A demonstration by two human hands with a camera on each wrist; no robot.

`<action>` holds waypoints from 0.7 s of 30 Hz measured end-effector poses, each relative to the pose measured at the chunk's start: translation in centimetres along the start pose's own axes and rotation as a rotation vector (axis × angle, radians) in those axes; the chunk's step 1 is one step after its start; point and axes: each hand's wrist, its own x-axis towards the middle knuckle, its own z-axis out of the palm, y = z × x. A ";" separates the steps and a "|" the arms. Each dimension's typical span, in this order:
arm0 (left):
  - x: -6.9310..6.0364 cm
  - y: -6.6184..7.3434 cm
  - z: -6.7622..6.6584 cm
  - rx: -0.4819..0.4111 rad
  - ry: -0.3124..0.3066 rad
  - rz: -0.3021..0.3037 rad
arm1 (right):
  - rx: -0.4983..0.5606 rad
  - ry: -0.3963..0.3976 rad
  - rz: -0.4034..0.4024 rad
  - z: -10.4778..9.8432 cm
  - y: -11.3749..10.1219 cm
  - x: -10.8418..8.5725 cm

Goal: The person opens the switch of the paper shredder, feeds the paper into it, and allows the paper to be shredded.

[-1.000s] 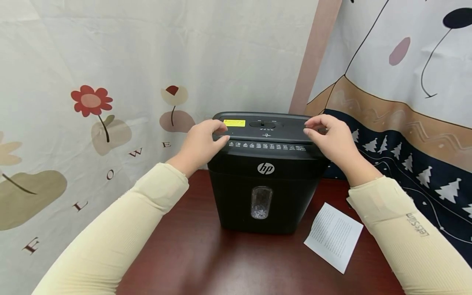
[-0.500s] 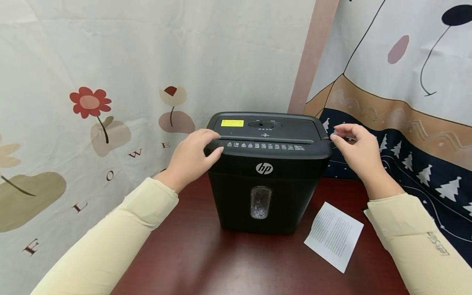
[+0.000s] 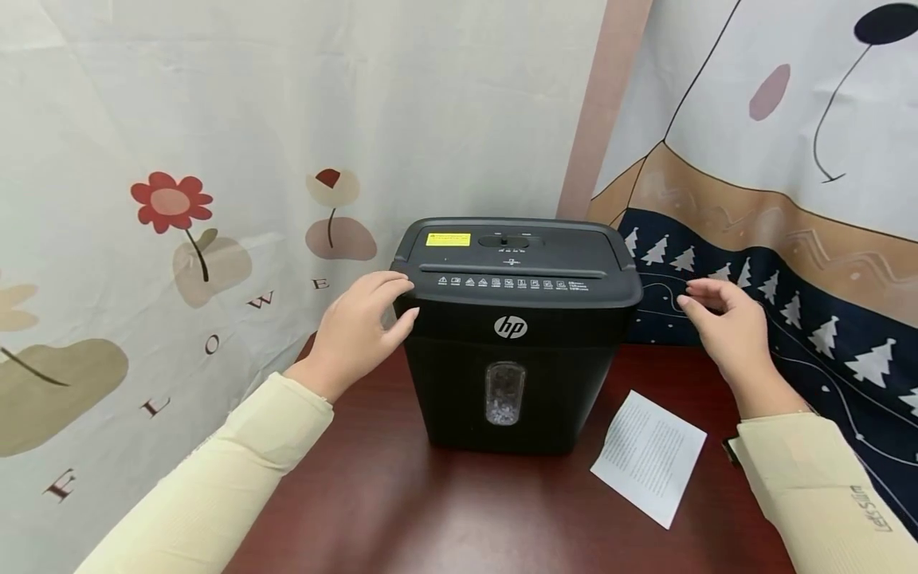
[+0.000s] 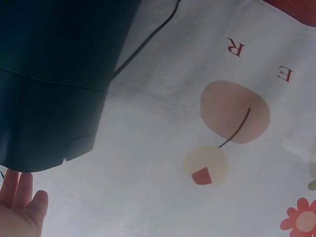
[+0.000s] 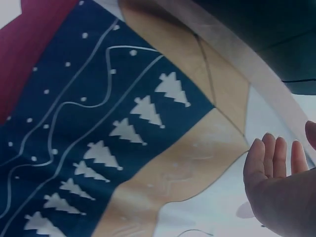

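Note:
A black HP paper shredder [image 3: 452, 383] stands upright on the table. Whitish shreds show low in its clear front window [image 3: 505, 395]. At its top left corner is my left hand [image 3: 355, 331], fingers loosely bent and thumb apart; the fingertips are at the rim, and whether they touch it I cannot tell. The left wrist view has that hand [image 4: 22, 207] beside the shredder body [image 4: 54, 113]. To the right of the machine, clear of it, my right hand [image 3: 735, 339] hovers with relaxed fingers and holds nothing. A printed sheet of paper [image 3: 649, 458] lies below that hand.
The dark red table [image 3: 459, 518] carries the shredder and the sheet. Behind hangs a pale flower-print curtain [image 3: 445, 104], with a tree-patterned cloth [image 3: 717, 263] on the right. A dark cord [image 4: 148, 39] runs behind the shredder in the left wrist view.
Both hands have drawn apart from above the shredder top: the left moved left and slightly down, the right farther right and down. Shredder and paper stay in place.

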 end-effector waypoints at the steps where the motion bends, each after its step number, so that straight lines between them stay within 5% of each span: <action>1: -0.1 -0.1 0.0 0.007 0.009 0.009 | -0.004 -0.001 0.008 0.0 0.4 -0.1; 10: -0.6 -0.5 0.1 0.036 -0.014 0.012 | 0.020 -0.020 0.094 0.7 3.3 -1.4; 21: -0.9 -0.6 0.3 0.031 -0.003 -0.021 | 0.012 -0.037 0.346 2.3 7.8 -3.4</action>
